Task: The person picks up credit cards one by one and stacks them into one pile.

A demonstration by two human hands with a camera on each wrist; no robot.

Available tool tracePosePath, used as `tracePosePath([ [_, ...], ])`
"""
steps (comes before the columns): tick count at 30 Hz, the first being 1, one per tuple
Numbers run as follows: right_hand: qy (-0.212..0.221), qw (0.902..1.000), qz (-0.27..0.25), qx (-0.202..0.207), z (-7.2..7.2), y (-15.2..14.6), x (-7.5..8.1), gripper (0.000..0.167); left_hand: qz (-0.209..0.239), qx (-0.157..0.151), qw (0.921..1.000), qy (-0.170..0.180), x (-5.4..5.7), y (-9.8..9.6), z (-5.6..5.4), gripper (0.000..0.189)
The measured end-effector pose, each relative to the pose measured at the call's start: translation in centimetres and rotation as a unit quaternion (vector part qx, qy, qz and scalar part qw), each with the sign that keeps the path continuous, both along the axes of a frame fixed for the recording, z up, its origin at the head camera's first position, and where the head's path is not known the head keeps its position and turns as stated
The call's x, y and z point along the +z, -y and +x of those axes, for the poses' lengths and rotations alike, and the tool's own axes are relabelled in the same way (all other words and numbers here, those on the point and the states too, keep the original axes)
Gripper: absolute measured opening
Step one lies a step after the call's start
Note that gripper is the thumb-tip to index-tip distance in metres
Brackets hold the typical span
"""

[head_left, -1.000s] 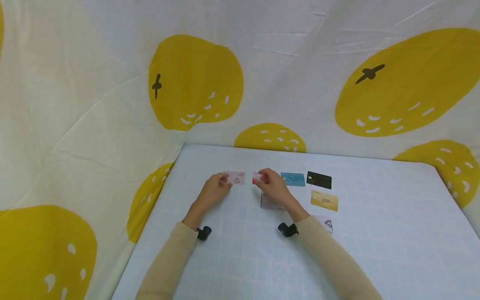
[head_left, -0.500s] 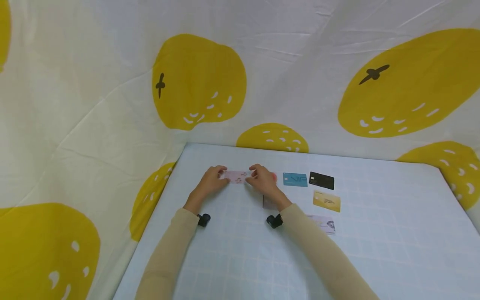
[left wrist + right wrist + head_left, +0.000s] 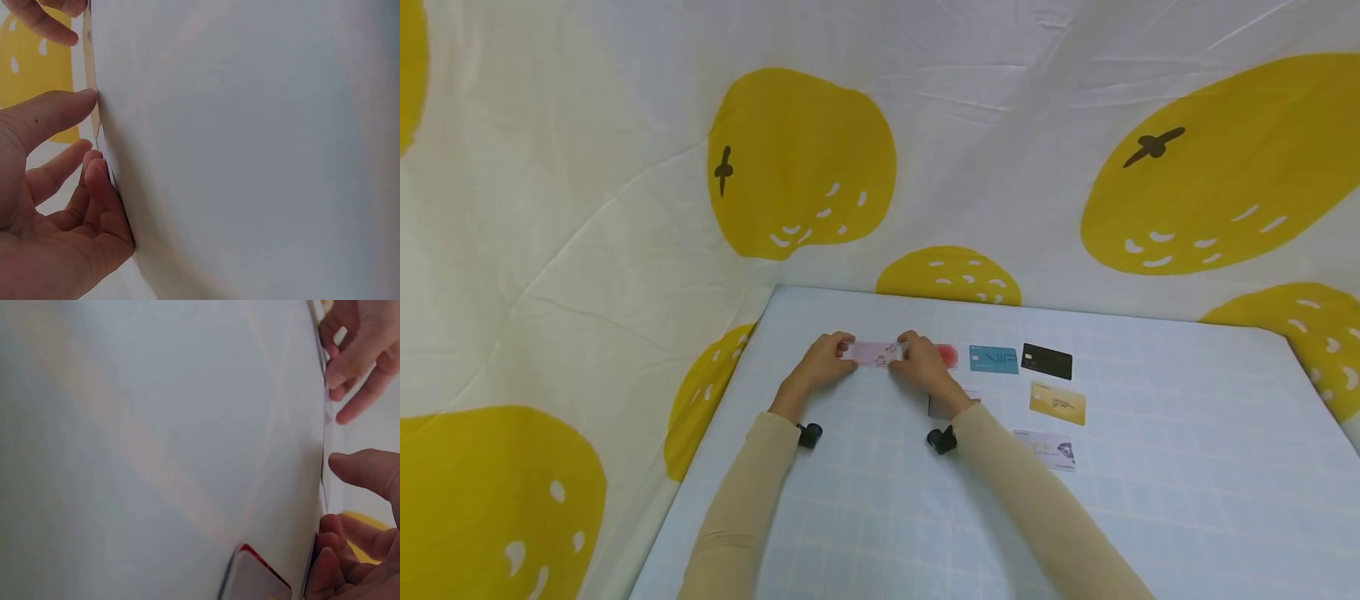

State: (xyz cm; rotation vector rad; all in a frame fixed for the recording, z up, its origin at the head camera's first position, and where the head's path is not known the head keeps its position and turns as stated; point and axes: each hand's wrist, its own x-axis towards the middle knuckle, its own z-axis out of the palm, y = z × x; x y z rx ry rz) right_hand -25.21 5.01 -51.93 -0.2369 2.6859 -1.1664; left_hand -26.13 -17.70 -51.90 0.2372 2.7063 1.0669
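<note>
A pale pink card (image 3: 874, 354) with a small printed pattern lies on the table toward the back left. My left hand (image 3: 825, 360) pinches its left end, thumb at the near edge and index finger at the far edge. My right hand (image 3: 922, 365) is at the right end in much the same way, thumb near and index finger far. In the left wrist view, the left thumb (image 3: 78, 106) reaches the card's edge while the other fingers curl beside it. Beside the right hand lies a card with a red circle (image 3: 947, 356), partly covered by it.
To the right lie a blue card (image 3: 993, 359), a black card (image 3: 1047, 361), a gold card (image 3: 1057, 402) and a light patterned card (image 3: 1047, 450). Another pale card (image 3: 938, 407) is partly hidden under the right forearm. A fruit-print cloth (image 3: 970, 167) rises behind the table.
My right hand has let go of the red-and-white card and moved left to the pink card's right end. The left hand stays at the left end. The view has shifted slightly.
</note>
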Motion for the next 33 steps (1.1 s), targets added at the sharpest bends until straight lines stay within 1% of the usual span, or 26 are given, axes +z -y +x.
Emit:
tracePosePath([
  [5, -0.019, 0.9997, 0.014, -0.002, 0.15, 0.26, 0.02, 0.046, -0.008, -0.005, 0.9999, -0.003, 0.01, 0.03, -0.15, 0.051],
  [9, -0.022, 0.9996, 0.017, -0.004, 0.21, 0.36, 0.00, 0.045, -0.014, -0.004, 0.9999, -0.006, -0.01, -0.07, -0.24, 0.050],
  [14, -0.015, 0.9998, 0.009, -0.004, 0.20, 0.40, -0.06, 0.041, -0.024, -0.007, 0.9997, -0.001, 0.05, -0.22, -0.23, 0.049],
  [19, -0.011, 0.9999, 0.000, -0.007, 0.25, 0.42, -0.14, 0.040, -0.024, -0.009, 0.9997, -0.002, 0.22, -0.27, -0.15, 0.049],
  [22, -0.014, 0.9998, -0.008, -0.011, 0.34, 0.43, -0.20, 0.040, -0.024, -0.010, 0.9997, -0.002, 0.25, -0.23, -0.11, 0.049],
  [27, -0.023, 0.9994, -0.024, -0.011, 0.27, 0.33, -0.48, 0.040, -0.021, -0.004, 0.9997, 0.006, 0.18, -0.23, -0.08, 0.050],
  [29, -0.019, 0.9991, -0.035, -0.013, 0.25, 0.26, -0.55, 0.040, -0.016, 0.001, 0.9998, 0.009, 0.14, -0.30, -0.08, 0.050],
  [33, 0.007, 0.9981, -0.057, -0.024, 0.33, 0.13, -0.45, 0.039, -0.005, 0.009, 0.9998, 0.014, 0.07, -0.46, -0.05, 0.051],
])
